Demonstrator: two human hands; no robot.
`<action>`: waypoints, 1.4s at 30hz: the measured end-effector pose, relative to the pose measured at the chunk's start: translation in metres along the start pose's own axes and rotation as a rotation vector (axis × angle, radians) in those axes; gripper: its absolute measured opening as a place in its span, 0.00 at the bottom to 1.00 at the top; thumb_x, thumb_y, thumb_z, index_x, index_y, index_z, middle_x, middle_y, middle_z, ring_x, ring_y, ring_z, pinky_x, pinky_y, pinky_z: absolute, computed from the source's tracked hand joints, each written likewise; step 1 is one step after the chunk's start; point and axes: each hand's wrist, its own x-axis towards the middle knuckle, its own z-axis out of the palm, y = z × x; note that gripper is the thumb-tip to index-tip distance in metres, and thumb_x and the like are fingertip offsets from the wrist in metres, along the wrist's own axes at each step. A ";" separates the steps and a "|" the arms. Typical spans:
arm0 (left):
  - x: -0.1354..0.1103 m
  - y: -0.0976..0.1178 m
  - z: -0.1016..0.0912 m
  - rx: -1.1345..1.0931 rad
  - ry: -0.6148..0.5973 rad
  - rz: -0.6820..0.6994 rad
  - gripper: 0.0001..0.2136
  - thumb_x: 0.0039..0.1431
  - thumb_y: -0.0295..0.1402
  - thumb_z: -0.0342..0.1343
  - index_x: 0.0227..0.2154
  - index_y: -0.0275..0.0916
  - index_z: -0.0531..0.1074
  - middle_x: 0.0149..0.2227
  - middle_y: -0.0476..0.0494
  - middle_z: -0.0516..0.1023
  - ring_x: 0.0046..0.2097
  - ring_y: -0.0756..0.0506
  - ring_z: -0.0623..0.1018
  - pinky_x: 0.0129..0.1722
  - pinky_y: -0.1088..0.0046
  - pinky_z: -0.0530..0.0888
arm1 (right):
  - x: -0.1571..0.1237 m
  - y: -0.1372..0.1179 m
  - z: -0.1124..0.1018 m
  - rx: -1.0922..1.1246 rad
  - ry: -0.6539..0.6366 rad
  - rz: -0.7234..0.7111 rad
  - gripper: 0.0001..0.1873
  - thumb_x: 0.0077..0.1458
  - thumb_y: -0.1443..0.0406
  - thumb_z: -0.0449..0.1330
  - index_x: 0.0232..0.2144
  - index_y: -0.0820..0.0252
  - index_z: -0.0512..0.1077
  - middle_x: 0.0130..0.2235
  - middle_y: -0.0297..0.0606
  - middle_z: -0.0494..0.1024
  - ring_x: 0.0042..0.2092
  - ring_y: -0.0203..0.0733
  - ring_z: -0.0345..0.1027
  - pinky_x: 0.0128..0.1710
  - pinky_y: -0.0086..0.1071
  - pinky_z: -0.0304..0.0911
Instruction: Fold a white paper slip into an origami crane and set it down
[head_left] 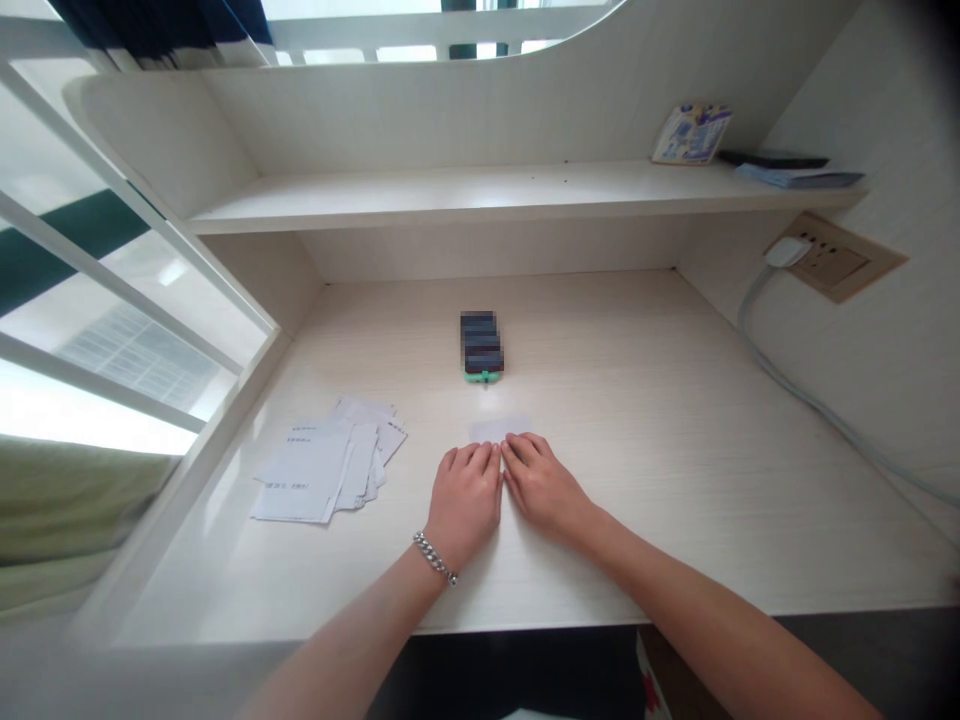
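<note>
Pale paper [497, 429] (partly hidden), lying flat, on desktop [637, 400]

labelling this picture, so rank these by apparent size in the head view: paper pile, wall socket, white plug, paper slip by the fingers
1. Paper pile
2. Wall socket
3. White plug
Unranked: paper slip, since the fingers seem to hide part of it.

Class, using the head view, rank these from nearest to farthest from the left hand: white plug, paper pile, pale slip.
From the left hand:
1. Pale slip, just ahead of it.
2. Paper pile, off to its left.
3. White plug, far right, in the wall socket.
</note>
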 end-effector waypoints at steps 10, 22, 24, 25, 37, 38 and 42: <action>-0.002 0.003 0.001 -0.017 -0.022 -0.041 0.19 0.62 0.35 0.39 0.53 0.38 0.62 0.55 0.38 0.66 0.57 0.39 0.62 0.57 0.55 0.55 | -0.001 -0.006 -0.004 -0.034 -0.013 -0.013 0.20 0.56 0.73 0.46 0.50 0.72 0.65 0.43 0.52 0.71 0.51 0.51 0.58 0.53 0.46 0.58; -0.003 0.004 -0.001 -0.007 -0.017 -0.046 0.19 0.62 0.35 0.39 0.54 0.37 0.61 0.56 0.37 0.65 0.57 0.39 0.62 0.58 0.55 0.54 | -0.024 0.016 -0.013 -0.132 -0.024 0.155 0.21 0.58 0.61 0.49 0.50 0.68 0.66 0.49 0.52 0.69 0.53 0.52 0.58 0.53 0.46 0.57; -0.003 0.005 0.000 -0.003 -0.016 -0.044 0.19 0.62 0.35 0.39 0.54 0.36 0.61 0.56 0.37 0.65 0.57 0.39 0.62 0.58 0.55 0.54 | -0.024 0.015 -0.015 -0.142 -0.008 0.194 0.20 0.58 0.61 0.49 0.48 0.68 0.67 0.49 0.52 0.70 0.53 0.53 0.58 0.52 0.47 0.57; -0.003 0.005 0.000 -0.001 -0.015 -0.044 0.19 0.62 0.35 0.39 0.54 0.36 0.61 0.56 0.37 0.65 0.57 0.39 0.62 0.58 0.55 0.55 | -0.023 0.013 -0.015 -0.146 0.007 0.213 0.20 0.58 0.61 0.49 0.47 0.68 0.68 0.49 0.52 0.69 0.53 0.53 0.58 0.52 0.47 0.58; -0.009 -0.004 0.003 0.005 -0.024 -0.020 0.21 0.59 0.33 0.43 0.55 0.33 0.59 0.58 0.33 0.60 0.60 0.38 0.59 0.58 0.54 0.55 | -0.011 -0.008 -0.003 0.038 -0.064 0.073 0.25 0.60 0.59 0.47 0.55 0.69 0.61 0.53 0.49 0.68 0.55 0.50 0.57 0.55 0.44 0.56; -0.011 -0.006 0.002 0.007 -0.023 -0.018 0.22 0.59 0.34 0.43 0.55 0.31 0.58 0.59 0.31 0.60 0.60 0.37 0.59 0.58 0.54 0.56 | -0.012 -0.007 -0.003 0.041 -0.067 0.077 0.26 0.60 0.58 0.48 0.55 0.69 0.62 0.53 0.49 0.68 0.55 0.50 0.57 0.55 0.44 0.57; -0.018 -0.014 -0.005 0.014 -0.034 -0.005 0.25 0.60 0.40 0.42 0.55 0.28 0.58 0.58 0.28 0.59 0.60 0.36 0.58 0.58 0.56 0.57 | -0.013 -0.006 -0.003 0.047 -0.072 0.073 0.26 0.59 0.57 0.48 0.54 0.69 0.63 0.53 0.50 0.68 0.55 0.51 0.57 0.55 0.44 0.57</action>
